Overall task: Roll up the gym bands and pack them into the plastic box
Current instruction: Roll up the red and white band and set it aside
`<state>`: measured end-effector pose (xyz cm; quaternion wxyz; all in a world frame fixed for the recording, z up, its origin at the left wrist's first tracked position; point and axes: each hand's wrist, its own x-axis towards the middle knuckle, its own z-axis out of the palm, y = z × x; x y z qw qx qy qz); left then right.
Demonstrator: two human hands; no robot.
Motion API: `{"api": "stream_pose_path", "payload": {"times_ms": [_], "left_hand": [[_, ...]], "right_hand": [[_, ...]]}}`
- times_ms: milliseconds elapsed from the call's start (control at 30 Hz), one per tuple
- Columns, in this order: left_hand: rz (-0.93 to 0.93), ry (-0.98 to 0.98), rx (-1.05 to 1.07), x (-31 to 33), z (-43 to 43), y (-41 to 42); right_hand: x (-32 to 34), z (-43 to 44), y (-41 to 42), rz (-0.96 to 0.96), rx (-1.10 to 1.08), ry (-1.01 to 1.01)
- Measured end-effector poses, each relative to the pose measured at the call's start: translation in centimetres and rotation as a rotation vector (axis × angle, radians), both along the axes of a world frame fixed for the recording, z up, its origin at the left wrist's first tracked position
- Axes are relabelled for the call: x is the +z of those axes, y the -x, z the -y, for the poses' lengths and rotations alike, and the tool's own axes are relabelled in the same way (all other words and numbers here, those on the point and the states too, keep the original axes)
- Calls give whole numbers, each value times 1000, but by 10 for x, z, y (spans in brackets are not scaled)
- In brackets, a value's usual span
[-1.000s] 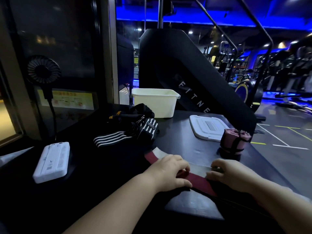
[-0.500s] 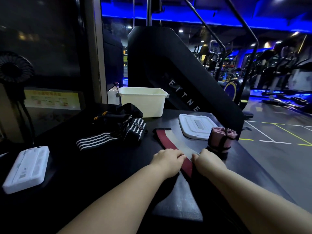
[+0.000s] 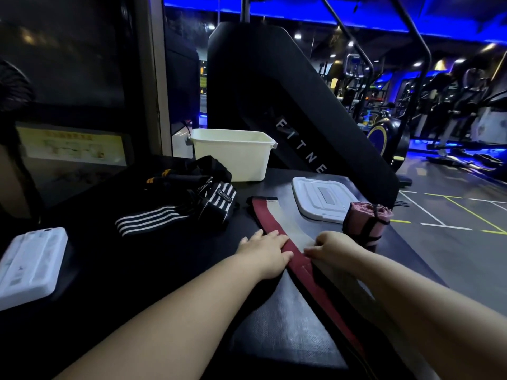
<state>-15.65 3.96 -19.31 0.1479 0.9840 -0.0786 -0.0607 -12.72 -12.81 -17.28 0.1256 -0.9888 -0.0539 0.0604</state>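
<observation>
Band (image 3: 268,218) now pressed flat under left hand (image 3: 264,253).

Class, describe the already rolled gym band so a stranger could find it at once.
Start at the black table, then find the flat white lid near its right edge. At the lid's near right corner stands a pink roll bound with a black strap. It alone is pink; its neighbours are a red-and-grey band and striped bands.

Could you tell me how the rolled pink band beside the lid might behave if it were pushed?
The pink roll stands on end, so a push would probably tip it, then it might roll. Its black strap likely keeps it from unrolling.
</observation>
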Motion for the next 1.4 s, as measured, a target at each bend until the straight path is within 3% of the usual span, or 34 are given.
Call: {"api": "stream_pose_path", "payload": {"times_ms": [233,467,733,833,967,1133,1300,1400], "left_hand": [[32,156,75,10,-15,-33],[-50,28,62,3,-32,-63],[28,65,79,-15,-41,-85],[42,66,78,-16,-41,-82],[9,189,21,-12,-47,-75],[-64,410,-19,-2,-53,-50],[-173,321,-149,7,-54,-12],[-158,446,-133,4,-57,12]], "right_hand": [[-15,-30,-29,65,-156,-135],[-25,-63,-62,134,-312,-256],[-37,-78,-84,201,-403,-98],[-34,-76,-83,186,-429,-191],[-30,-63,-81,116,-325,-285],[-21,-29,-50,43,-8,-385],[-9,-5,12,-91,248,-494],[-10,4,37,-108,336,-456]]}}
